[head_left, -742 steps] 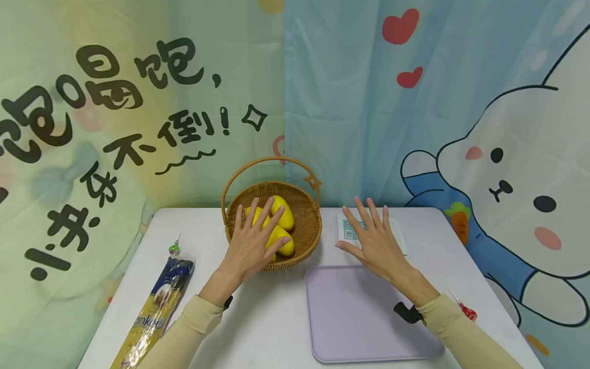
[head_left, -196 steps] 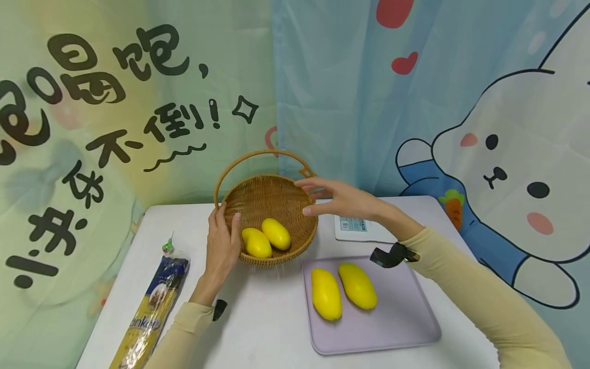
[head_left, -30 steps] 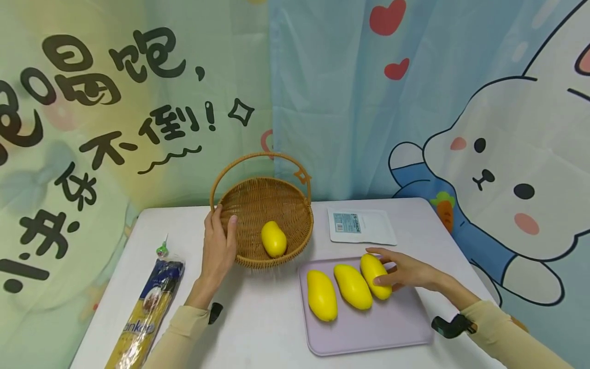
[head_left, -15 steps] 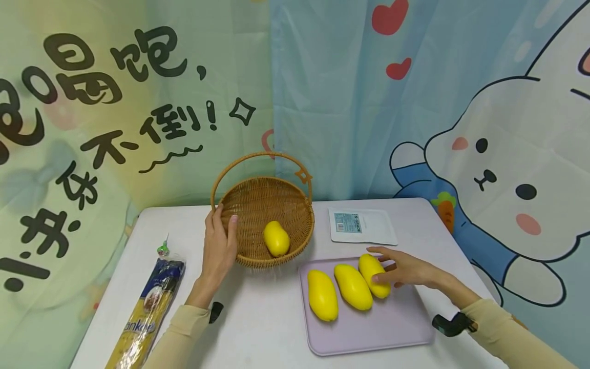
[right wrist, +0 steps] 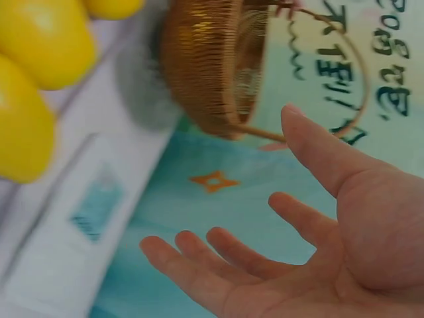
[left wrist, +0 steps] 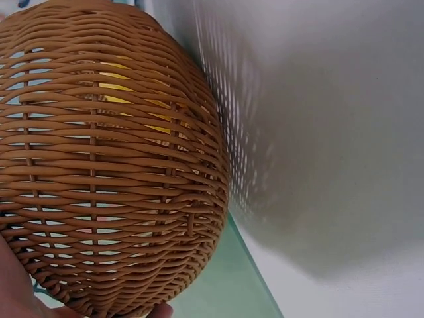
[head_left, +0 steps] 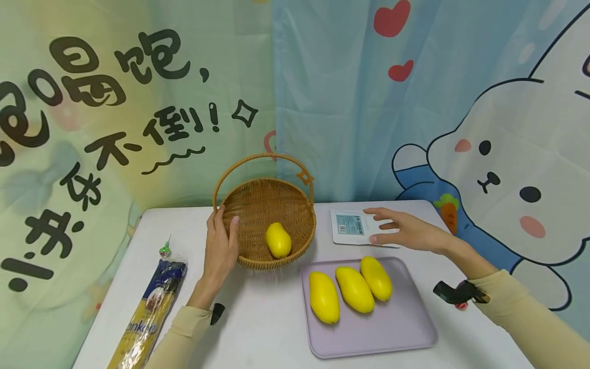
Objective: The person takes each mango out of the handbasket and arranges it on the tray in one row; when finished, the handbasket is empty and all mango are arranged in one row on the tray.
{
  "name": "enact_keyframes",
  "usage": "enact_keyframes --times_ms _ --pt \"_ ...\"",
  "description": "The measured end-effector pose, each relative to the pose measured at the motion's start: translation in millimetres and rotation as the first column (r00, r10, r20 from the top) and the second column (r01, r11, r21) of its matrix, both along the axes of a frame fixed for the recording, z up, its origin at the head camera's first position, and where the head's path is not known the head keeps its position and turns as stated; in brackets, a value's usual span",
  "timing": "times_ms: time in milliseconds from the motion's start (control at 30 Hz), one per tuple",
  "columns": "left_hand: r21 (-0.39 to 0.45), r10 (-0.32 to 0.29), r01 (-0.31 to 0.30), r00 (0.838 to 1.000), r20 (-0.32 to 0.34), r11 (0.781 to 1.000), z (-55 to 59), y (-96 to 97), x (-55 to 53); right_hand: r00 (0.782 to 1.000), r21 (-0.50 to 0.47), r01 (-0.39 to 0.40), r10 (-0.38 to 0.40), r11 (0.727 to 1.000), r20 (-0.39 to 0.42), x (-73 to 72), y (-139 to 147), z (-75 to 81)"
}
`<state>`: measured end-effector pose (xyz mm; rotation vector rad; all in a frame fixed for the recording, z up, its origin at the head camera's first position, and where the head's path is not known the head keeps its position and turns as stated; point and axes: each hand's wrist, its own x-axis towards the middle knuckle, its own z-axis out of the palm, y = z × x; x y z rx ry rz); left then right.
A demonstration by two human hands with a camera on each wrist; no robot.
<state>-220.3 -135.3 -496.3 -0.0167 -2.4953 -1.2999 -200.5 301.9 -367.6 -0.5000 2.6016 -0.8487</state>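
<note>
My left hand (head_left: 221, 251) grips the left rim of the wicker basket (head_left: 251, 210), which tilts with its mouth toward me; its woven underside fills much of the left wrist view. One yellow mango (head_left: 278, 240) lies at the bottom of the basket. Three more mangoes rest on the lilac tray (head_left: 396, 333): a left one (head_left: 324, 298), a middle one (head_left: 355, 290) and a right one (head_left: 376, 278). Empty, with fingers spread and slightly bent, my right hand (head_left: 412, 230) hovers behind the tray and overlaps the white packet (head_left: 345, 228) in the head view.
A long pack of pasta (head_left: 149, 312) lies along the left side of the white table (head_left: 258, 328), with a green lollipop (head_left: 165, 250) behind it. Near the right sleeve a red lollipop (head_left: 461, 306) partly shows. A printed curtain (head_left: 332, 102) hangs behind the table.
My right hand has let go of the third mango on the tray and moved up and back, toward the white packet. The left hand stays at the basket's rim.
</note>
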Motion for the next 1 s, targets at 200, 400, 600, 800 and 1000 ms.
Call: enact_keyframes --times_ms 200,400,600,800,1000 --pt "-0.007 0.002 -0.002 1.000 -0.005 1.000 -0.1 0.5 0.3 0.999 -0.041 -0.043 0.043 0.998 -0.004 -14.8 -25 39.9" --pt "-0.009 0.007 -0.008 1.000 -0.013 1.000 0.4 0.6 0.8 0.992 -0.016 -0.129 0.129 0.991 -0.011 -35.5 -64 68.3" --pt "-0.006 0.004 -0.004 1.000 -0.009 1.000 -0.4 0.5 0.5 0.983 -0.039 -0.180 0.181 0.983 0.029 -56.5 -107 74.3" --pt "-0.007 0.007 -0.007 1.000 -0.010 1.000 -2.0 0.1 0.1 0.969 -0.046 -0.238 0.240 0.970 0.054 -78.3 -147 67.4" --pt "-0.007 0.009 -0.009 1.000 -0.016 1.000 -1.5 1.1 -0.4 0.961 0.000 -0.232 0.229 0.973 0.157 -97.7 -182 49.9"
